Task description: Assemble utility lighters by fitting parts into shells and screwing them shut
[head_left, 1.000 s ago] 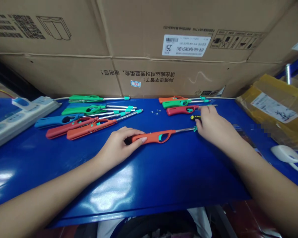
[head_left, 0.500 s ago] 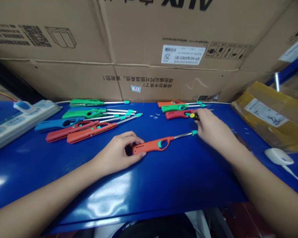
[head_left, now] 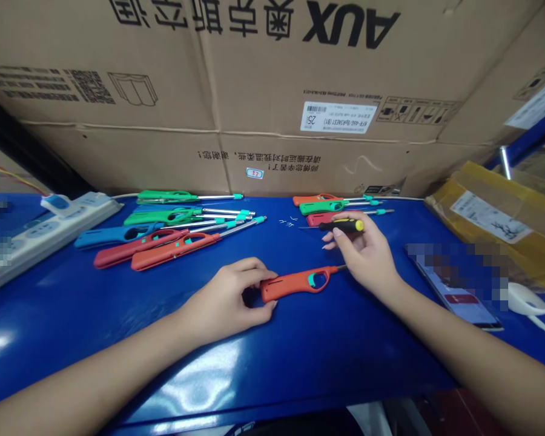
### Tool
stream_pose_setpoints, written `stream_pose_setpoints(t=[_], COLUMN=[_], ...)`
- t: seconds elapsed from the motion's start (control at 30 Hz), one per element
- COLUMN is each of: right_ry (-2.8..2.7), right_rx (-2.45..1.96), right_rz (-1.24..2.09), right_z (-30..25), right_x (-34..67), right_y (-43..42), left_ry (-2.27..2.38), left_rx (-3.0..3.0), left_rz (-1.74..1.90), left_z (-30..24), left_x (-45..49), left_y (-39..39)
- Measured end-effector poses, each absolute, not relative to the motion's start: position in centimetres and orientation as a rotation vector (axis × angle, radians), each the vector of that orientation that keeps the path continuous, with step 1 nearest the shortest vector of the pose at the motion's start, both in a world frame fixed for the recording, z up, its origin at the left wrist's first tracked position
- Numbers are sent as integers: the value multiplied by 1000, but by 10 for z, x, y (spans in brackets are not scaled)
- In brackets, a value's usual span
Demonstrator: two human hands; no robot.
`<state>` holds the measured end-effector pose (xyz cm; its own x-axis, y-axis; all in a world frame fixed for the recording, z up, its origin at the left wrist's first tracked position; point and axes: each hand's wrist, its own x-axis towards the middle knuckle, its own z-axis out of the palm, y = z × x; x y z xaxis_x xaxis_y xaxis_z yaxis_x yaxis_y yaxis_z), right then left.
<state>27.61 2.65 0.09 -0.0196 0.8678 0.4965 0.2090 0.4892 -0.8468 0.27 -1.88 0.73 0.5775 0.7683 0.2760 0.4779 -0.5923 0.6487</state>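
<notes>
An orange long-necked gas lighter point(head_left: 293, 286) lies on the blue table, its green trigger showing and its metal neck pointing right. My left hand point(head_left: 236, 297) pinches the lighter's butt end between thumb and fingers. Above the neck, my right hand point(head_left: 367, 251) is closed around a small screwdriver point(head_left: 345, 226) with a black and yellow handle; its thin shaft points left. My right hand hides the far end of the neck. Just left of the screwdriver tip lie several tiny white slivers point(head_left: 288, 221).
Several coloured lighters point(head_left: 177, 249) lie at the back left, and three more point(head_left: 322, 208) at the back right. A white power strip point(head_left: 45, 233) is on the left. A phone point(head_left: 463, 303), a white plug-like piece point(head_left: 527, 298) and a taped parcel point(head_left: 499, 218) sit right. A cardboard box point(head_left: 254, 79) stands behind.
My right hand has turned the screwdriver so its shaft now points left, and its fingers have come over the lighter's neck. My left hand keeps its pinch. The view has tilted up slightly.
</notes>
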Motion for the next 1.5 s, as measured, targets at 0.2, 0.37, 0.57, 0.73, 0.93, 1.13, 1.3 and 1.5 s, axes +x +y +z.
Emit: stream_pose_setpoints(t=[0.2, 0.37, 0.57, 0.73, 0.93, 1.13, 1.3, 1.5], right_ry=[-1589, -1639, -1669, -1667, -1597, -1419, -1378, -1382], right_rx=[-922, -905, -908, -897, -874, -770, -752, -689], right_rz=[696, 687, 673, 638, 483, 465, 720, 936], right_z=[-1, -6, -9, -6, 9, 31, 57, 59], right_x=[277, 278, 280, 279, 277, 277, 262, 244], right_y=[28, 28, 30, 27, 22, 16, 2, -2], left_ry=[957, 960, 956, 956, 927, 881, 840, 906], left_rx=[2313, 2318, 2309, 2318, 2275, 2285, 2298, 2228], left_rz=[742, 752, 729, 732, 741, 799, 817, 865], left_z=[8, 6, 6, 6, 0, -5, -5, -1], left_x=[4, 3, 3, 2, 2, 3, 6, 8], left_y=[-21, -20, -18, -18, -16, -14, -12, -15])
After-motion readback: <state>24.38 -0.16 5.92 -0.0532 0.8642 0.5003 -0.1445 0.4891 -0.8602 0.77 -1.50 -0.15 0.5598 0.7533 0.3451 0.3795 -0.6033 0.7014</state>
